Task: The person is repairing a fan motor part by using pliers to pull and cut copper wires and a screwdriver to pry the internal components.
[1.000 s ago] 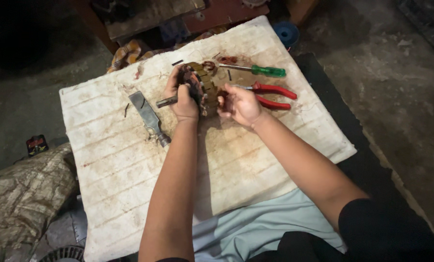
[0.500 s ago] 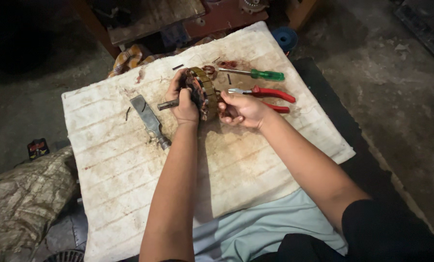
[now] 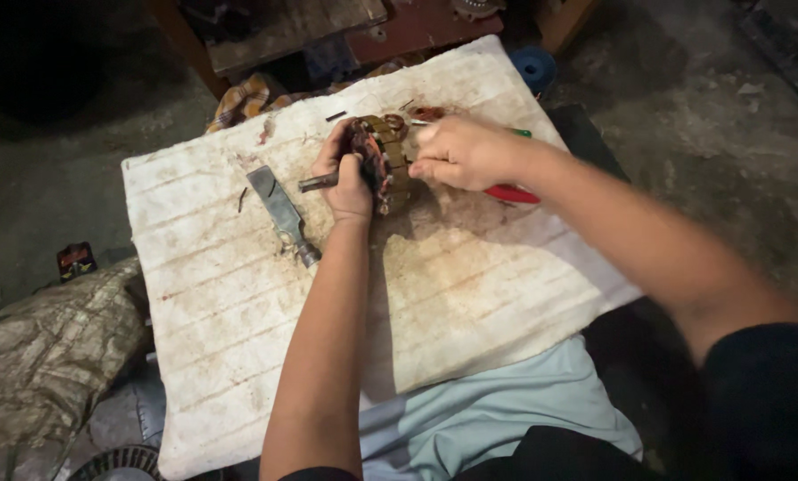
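Note:
My left hand (image 3: pixel 350 183) grips a rusty motor armature (image 3: pixel 383 160) by its winding end, with the steel shaft (image 3: pixel 317 183) sticking out to the left. My right hand (image 3: pixel 459 151) rests against the armature's right side, fingers pinched at its brown core. Both hands work over a stained white ribbed board (image 3: pixel 238 294) on my lap. What the right fingers pinch is too small to make out.
A flat metal chisel (image 3: pixel 282 216) lies on the board left of my hands. Red-handled pliers (image 3: pixel 510 193) and a green-handled screwdriver (image 3: pixel 522 133) lie under my right hand. A blue round object (image 3: pixel 531 64), wooden furniture and crumpled cloth (image 3: pixel 42 356) surround the board.
My right hand has moved up and left onto the armature's side, covering the pliers and screwdriver. The left hand keeps its hold on the armature.

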